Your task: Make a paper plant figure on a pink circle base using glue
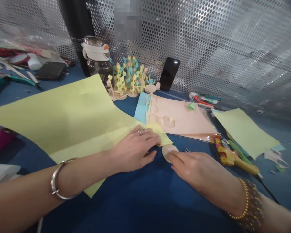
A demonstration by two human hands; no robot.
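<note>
My left hand (135, 147) lies on the right end of a large yellow-green paper sheet (70, 113), fingers spread and slightly bent, with a ring and a silver bangle showing. To its right, the fingertips of my right hand (194, 165) are together on a small pale round disc (169, 152) on the blue table (145, 200). A thin metal tip pokes out beyond my right fingers; the rest of it is hidden under the hand. Behind both hands, a pink sheet (181, 115) with rounded cut-outs overlaps a light blue sheet (142, 108).
A yellow glue gun (232, 158) and stacked paper (249, 129) lie at the right. Folded paper pieces (131, 74), a bottle (99, 60) and a phone (169, 73) stand behind. Pliers (12, 81) and another phone (50, 70) are at the left.
</note>
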